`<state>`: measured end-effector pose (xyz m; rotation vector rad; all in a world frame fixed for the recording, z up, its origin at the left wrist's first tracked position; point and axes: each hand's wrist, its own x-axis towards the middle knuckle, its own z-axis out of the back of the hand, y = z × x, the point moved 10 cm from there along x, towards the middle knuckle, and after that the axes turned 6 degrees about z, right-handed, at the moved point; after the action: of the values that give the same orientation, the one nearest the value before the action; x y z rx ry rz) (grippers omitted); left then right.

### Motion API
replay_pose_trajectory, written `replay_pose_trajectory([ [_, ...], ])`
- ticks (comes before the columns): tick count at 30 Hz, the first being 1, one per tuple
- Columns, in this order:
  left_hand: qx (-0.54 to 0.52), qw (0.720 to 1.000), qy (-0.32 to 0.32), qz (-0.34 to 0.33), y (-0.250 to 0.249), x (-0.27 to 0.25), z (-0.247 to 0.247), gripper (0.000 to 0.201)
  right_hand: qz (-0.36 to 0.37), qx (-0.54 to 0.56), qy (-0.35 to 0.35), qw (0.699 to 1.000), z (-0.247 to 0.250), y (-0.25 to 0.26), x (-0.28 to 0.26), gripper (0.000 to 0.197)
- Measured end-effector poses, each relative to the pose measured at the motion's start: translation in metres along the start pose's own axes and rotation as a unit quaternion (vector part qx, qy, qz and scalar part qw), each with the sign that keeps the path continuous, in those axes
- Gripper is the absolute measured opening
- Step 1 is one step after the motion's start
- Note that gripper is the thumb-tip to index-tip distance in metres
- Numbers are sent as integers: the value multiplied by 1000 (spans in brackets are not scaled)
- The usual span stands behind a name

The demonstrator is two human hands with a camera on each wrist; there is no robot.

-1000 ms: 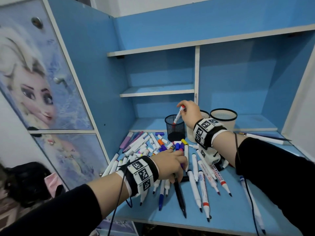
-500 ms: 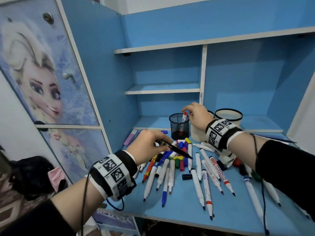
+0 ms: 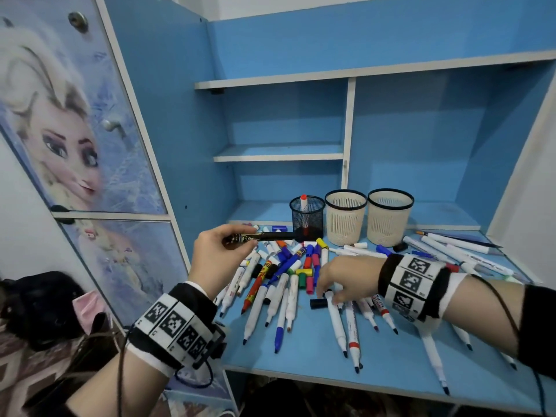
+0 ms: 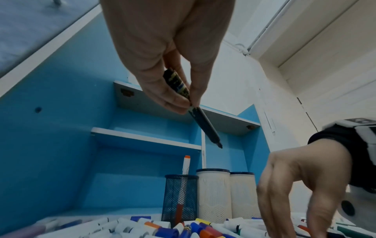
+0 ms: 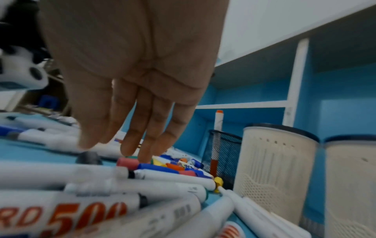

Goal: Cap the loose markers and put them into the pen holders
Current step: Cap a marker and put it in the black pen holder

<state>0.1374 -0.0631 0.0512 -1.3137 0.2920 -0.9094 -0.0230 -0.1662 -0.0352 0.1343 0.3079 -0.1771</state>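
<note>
- The left hand [image 3: 218, 257] is raised above the worktop [image 3: 316, 350], thumb and fingers pinched together on the rear end of a black marker [image 3: 264, 236].
- That black marker lies roughly level in the head view, its bare tip pointing toward the black mesh holder [image 3: 307, 218]; in the left wrist view the tip [image 4: 219, 145] is uncapped.
- The right hand [image 3: 346, 276] is held low over the pile, fingers straight and slightly apart, gripping nothing; its fingertips [image 5: 142, 154] hang just above the loose caps.
- A loose black cap [image 3: 318, 303] lies on the worktop just beside the right fingertips.
- Uncapped white markers [image 3: 338, 325] fan out across the worktop, tips toward the near edge, with coloured caps [image 3: 304, 270] scattered among them.
- At the back stand three holders in a row: the black mesh one, holding a single red-capped marker [image 3: 303, 203] upright, then two cream holders [image 3: 346, 218] with dark rims.
- Blue shelves [image 3: 279, 153] rise behind them.
</note>
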Motion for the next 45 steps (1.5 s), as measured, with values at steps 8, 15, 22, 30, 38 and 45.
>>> replay_pose_trajectory([
  [8,-66,998,-8,15,0,-11,3,27,7,-75,43,996,-17,18,19,34],
  [15,-85,996,-2,17,-7,-14,4,23,16,-47,10,999,-9,28,20,29],
  [22,-103,994,12,21,-9,-17,-1,17,1,106,-210,972,40,23,-32,33],
  [30,-151,988,40,-1,-35,-31,-25,18,-107,437,-497,742,58,-28,-122,30],
  [38,-162,984,71,-6,-47,-41,-49,18,-9,683,-588,434,50,-39,-163,28],
  [45,-160,982,98,-6,-50,-44,-68,19,15,731,-563,384,35,-32,-156,27],
])
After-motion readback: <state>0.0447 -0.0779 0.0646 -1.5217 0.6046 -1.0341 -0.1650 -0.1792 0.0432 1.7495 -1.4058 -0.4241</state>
